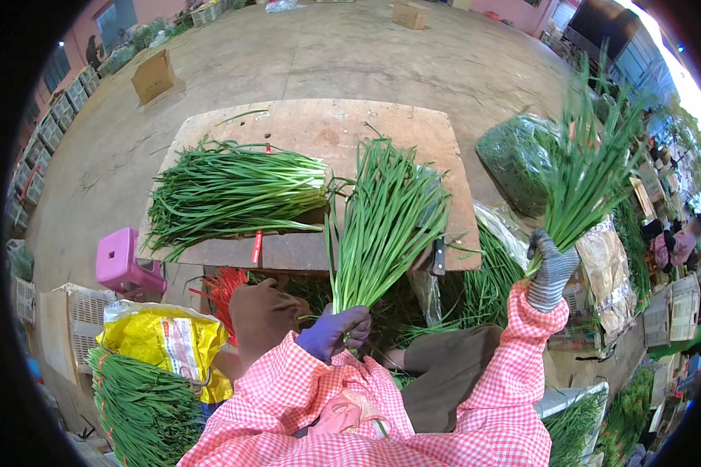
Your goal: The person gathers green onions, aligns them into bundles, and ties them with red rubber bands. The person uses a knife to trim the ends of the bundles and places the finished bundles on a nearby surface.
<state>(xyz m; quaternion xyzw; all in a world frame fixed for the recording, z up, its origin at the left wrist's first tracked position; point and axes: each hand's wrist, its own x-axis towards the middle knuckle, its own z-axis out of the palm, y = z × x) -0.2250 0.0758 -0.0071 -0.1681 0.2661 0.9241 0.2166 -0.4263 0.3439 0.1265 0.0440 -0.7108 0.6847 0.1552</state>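
My left hand (334,333), in a purple glove, grips the pale stem ends of a bunch of garlic chives (388,222). Its green leaves fan out over the front edge of a wooden table (327,125). Out to the right, my right hand (552,271), in a grey striped glove, holds up a second bunch of chives (584,181), its tips blurred. A large pile of chives (239,190) lies on the table's left half, over a red tie strip (257,246). Partly under the left-hand bunch rests a knife, its black handle (439,257) at the table's front edge.
A purple stool (118,262) stands left of the table. Red tie strips (225,295), a yellow sack (163,338) and tied chives (143,403) are at my left. Loose chives (490,274) and a plastic bag of greens (517,157) lie at right. Another person (675,242) sits far right.
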